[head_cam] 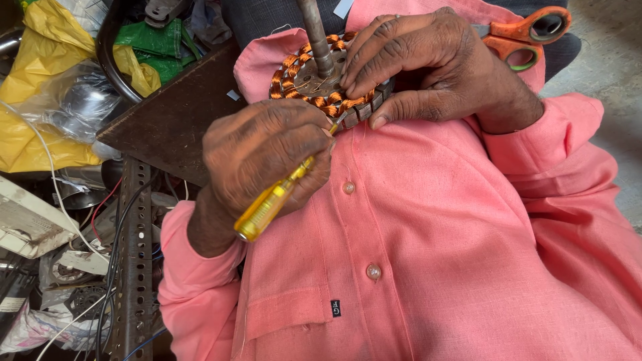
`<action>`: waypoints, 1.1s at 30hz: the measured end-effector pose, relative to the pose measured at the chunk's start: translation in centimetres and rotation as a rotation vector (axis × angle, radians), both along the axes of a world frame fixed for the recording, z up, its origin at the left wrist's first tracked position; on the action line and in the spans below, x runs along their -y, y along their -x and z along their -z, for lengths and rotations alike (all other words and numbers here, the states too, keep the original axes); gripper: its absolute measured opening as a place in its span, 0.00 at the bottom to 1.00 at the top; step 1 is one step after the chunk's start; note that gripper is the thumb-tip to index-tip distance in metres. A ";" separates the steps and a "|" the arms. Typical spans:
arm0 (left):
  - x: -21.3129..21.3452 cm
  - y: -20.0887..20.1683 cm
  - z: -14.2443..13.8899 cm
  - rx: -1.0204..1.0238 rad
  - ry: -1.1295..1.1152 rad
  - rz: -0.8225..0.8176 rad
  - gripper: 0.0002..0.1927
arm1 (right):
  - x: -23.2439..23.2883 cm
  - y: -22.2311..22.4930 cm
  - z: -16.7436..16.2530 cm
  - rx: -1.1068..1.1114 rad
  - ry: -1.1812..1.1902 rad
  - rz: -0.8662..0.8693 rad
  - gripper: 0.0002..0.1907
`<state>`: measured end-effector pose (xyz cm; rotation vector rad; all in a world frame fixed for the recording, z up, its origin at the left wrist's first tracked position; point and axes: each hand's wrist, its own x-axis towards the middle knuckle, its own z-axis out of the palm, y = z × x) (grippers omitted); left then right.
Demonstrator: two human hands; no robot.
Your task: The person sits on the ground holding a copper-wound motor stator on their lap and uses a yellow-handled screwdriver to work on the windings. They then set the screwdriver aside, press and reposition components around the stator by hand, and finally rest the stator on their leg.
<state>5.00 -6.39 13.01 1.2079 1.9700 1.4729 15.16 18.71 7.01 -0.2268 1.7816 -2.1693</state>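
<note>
Left grip clenches a yellow screwdriver; right grip, just above, steadies the copper-wound stator; a slipping tip could nick windings.

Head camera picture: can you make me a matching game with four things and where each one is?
Things:
1. screwdriver with a yellow handle
2. orange scissors
3. copper-wound motor part
4. yellow plastic bag

Places:
a. top right, lying on the pink cloth
b. far left, in the pile of clutter
c. gripped in the left hand
d. under the fingers of the right hand, around a metal shaft

Pairs: 1-c, 2-a, 3-d, 4-b
</note>
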 end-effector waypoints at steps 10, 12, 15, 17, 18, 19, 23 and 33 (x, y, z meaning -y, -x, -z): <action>0.5 -1.7 0.5 -0.086 -0.014 0.007 0.13 | -0.2 -0.2 0.2 -0.024 -0.005 0.004 0.16; 0.5 -1.8 0.5 -0.137 -0.018 0.028 0.13 | -0.3 -0.3 0.4 -0.032 -0.001 0.010 0.16; 0.6 -1.9 0.4 -0.151 -0.003 0.035 0.12 | -0.4 -0.3 0.8 -0.057 -0.007 -0.001 0.17; 0.5 -2.0 0.5 -0.151 -0.014 0.017 0.12 | -0.4 -0.3 0.8 -0.062 -0.003 -0.003 0.17; 0.6 -2.1 0.4 -0.151 -0.019 0.008 0.13 | -0.3 -0.3 0.8 -0.056 0.004 0.002 0.17; 0.6 -2.1 0.4 -0.104 0.001 -0.006 0.13 | -0.3 -0.2 0.8 -0.053 0.010 0.006 0.17; 0.8 -1.9 0.4 0.042 0.004 -0.075 0.14 | -0.3 -0.3 0.2 -0.021 0.004 0.014 0.17; 0.7 -0.8 0.4 0.094 0.012 -0.029 0.12 | -0.2 -0.1 -0.3 -0.005 -0.006 0.004 0.16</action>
